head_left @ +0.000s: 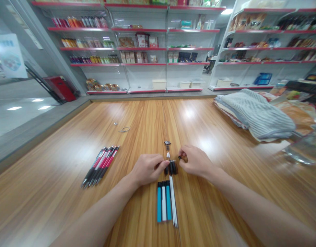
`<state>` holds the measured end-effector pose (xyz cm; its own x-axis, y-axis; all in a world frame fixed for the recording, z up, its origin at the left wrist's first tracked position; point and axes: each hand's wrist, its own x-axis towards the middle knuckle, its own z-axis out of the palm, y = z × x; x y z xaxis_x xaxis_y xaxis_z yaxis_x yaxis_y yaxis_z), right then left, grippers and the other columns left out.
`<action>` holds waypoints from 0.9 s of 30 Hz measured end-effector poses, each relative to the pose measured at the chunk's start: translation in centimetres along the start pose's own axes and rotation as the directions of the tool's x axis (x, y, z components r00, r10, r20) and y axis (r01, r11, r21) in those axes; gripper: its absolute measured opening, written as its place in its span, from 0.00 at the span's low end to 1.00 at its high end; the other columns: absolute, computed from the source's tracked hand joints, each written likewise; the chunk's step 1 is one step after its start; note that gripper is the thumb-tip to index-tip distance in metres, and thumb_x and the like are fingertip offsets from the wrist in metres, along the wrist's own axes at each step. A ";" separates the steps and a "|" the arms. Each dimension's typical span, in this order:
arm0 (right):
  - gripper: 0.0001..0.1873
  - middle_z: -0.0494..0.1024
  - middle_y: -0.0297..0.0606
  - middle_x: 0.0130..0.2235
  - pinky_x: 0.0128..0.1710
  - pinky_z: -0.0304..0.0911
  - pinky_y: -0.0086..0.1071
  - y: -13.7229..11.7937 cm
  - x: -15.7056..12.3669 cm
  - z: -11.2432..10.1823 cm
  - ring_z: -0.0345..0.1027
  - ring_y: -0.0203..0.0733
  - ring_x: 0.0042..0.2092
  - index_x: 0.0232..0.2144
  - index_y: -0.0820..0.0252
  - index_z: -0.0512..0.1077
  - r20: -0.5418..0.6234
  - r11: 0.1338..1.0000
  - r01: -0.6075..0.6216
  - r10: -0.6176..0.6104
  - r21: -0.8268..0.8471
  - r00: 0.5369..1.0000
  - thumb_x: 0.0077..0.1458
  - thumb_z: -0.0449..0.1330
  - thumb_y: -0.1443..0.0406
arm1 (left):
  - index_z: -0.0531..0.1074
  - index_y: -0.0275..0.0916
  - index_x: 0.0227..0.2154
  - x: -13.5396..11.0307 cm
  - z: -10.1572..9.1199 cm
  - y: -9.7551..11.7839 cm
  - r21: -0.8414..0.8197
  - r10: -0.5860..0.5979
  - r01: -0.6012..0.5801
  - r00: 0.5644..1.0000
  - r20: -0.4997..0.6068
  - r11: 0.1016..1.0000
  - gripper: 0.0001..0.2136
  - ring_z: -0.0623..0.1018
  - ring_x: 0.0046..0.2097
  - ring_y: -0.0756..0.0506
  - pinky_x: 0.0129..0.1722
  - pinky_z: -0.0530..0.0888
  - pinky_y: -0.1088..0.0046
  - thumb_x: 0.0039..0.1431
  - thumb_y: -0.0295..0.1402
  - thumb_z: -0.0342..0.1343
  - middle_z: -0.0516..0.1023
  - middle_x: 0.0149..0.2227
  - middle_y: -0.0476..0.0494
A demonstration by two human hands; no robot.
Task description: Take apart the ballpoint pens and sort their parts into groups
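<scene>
Black small part [179, 157] was pinched between thumb and finger of the right hand [195, 160], probably for fine control. Left hand [150, 168] was loosely curled, thumb at the black grips [174, 168], maybe steadying them; couldn't tell if it gripped any. Barrels [163, 204] and white refills [174, 207] lay on the near side, apparently sorted by type. Pens [102, 166] lay well left, side by side, likely to avoid mixing.
</scene>
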<state>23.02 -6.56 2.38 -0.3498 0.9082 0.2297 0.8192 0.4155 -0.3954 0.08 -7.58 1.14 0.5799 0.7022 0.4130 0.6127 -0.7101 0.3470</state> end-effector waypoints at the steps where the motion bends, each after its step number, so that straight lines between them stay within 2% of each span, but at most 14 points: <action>1: 0.07 0.70 0.37 0.31 0.32 0.57 0.29 0.1 0.0 0.0 0.64 0.38 0.33 0.30 0.60 0.70 -0.001 0.999 0.038 -0.038 0.008 0.999 0.44 0.57 0.70 | 0.65 0.37 0.23 0.0 0.0 0.0 0.000 -0.001 0.001 1.000 -0.001 1.000 0.16 0.65 0.24 0.53 0.27 0.60 0.76 0.65 0.37 0.44 0.65 0.22 0.50; 3: 0.09 0.69 0.37 0.32 0.34 0.58 0.30 0.1 -0.1 -0.1 0.63 0.38 0.34 0.29 0.60 0.70 -0.005 0.988 0.148 -0.148 0.030 0.989 0.42 0.55 0.73 | 0.65 0.37 0.22 0.0 0.1 -0.1 0.001 -0.003 0.003 1.000 -0.003 1.000 0.16 0.64 0.24 0.53 0.27 0.60 0.76 0.65 0.37 0.44 0.65 0.22 0.50; 6: 0.12 0.68 0.38 0.33 0.36 0.59 0.31 0.3 -0.2 -0.3 0.63 0.40 0.37 0.26 0.59 0.70 0.002 0.934 0.344 -0.346 0.100 0.938 0.40 0.53 0.77 | 0.64 0.37 0.22 0.0 0.1 -0.1 0.005 -0.006 0.006 1.000 -0.003 1.000 0.16 0.64 0.24 0.53 0.26 0.60 0.76 0.65 0.37 0.44 0.64 0.21 0.50; 8: 0.13 0.68 0.38 0.34 0.36 0.59 0.31 0.5 -0.1 -0.3 0.63 0.39 0.37 0.25 0.60 0.70 0.003 0.906 0.393 -0.399 0.159 0.917 0.39 0.52 0.78 | 0.64 0.37 0.22 0.0 0.1 -0.1 0.006 -0.008 0.008 1.000 -0.002 1.000 0.16 0.64 0.24 0.53 0.26 0.60 0.76 0.65 0.37 0.44 0.64 0.21 0.50; 10: 0.12 0.68 0.38 0.35 0.34 0.59 0.30 0.7 0.0 -0.2 0.63 0.38 0.35 0.27 0.60 0.71 -0.017 0.919 0.351 -0.354 0.182 0.935 0.42 0.52 0.77 | 0.64 0.37 0.22 0.0 0.1 0.0 0.006 -0.009 0.009 1.000 0.000 1.000 0.17 0.64 0.24 0.53 0.26 0.59 0.76 0.65 0.37 0.44 0.64 0.21 0.50; 14: 0.06 0.68 0.34 0.27 0.30 0.55 0.28 0.7 0.2 0.1 0.62 0.36 0.29 0.31 0.60 0.70 -0.050 0.985 0.142 -0.138 0.097 0.989 0.50 0.54 0.70 | 0.64 0.37 0.22 -0.1 0.0 0.0 0.003 -0.010 0.010 1.000 0.002 1.000 0.16 0.63 0.24 0.53 0.26 0.59 0.76 0.65 0.37 0.44 0.63 0.21 0.51; 17: 0.10 0.67 0.30 0.22 0.29 0.53 0.28 0.4 0.1 0.3 0.61 0.35 0.25 0.37 0.59 0.70 -0.025 0.998 0.051 -0.051 0.029 0.998 0.51 0.54 0.68 | 0.64 0.37 0.22 -0.1 0.0 -0.1 -0.007 -0.013 0.013 1.000 0.001 1.000 0.16 0.63 0.24 0.53 0.26 0.58 0.76 0.65 0.37 0.45 0.63 0.21 0.51; 23: 0.16 0.68 0.27 0.19 0.26 0.50 0.27 -1.1 -0.6 0.4 0.62 0.35 0.23 0.43 0.57 0.67 0.059 0.990 0.056 -0.064 0.126 0.996 0.49 0.55 0.68 | 0.65 0.36 0.23 -0.2 0.1 -0.5 -0.018 -0.011 0.011 1.000 0.003 1.000 0.15 0.63 0.24 0.53 0.27 0.58 0.75 0.64 0.36 0.46 0.63 0.22 0.51; 27: 0.19 0.70 0.27 0.21 0.27 0.51 0.28 -1.5 -0.7 0.7 0.63 0.35 0.24 0.46 0.57 0.66 0.071 0.979 0.067 -0.082 0.193 0.994 0.50 0.54 0.69 | 0.65 0.37 0.24 -0.2 0.1 -0.5 -0.022 0.007 -0.007 1.000 0.002 1.000 0.14 0.63 0.25 0.53 0.27 0.58 0.75 0.64 0.36 0.46 0.63 0.22 0.51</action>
<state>21.76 -7.77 2.20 -0.4476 0.8722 0.1975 0.6909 0.4775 -0.5428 -0.28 -7.36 0.80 0.5850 0.6976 0.4138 0.5969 -0.7157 0.3627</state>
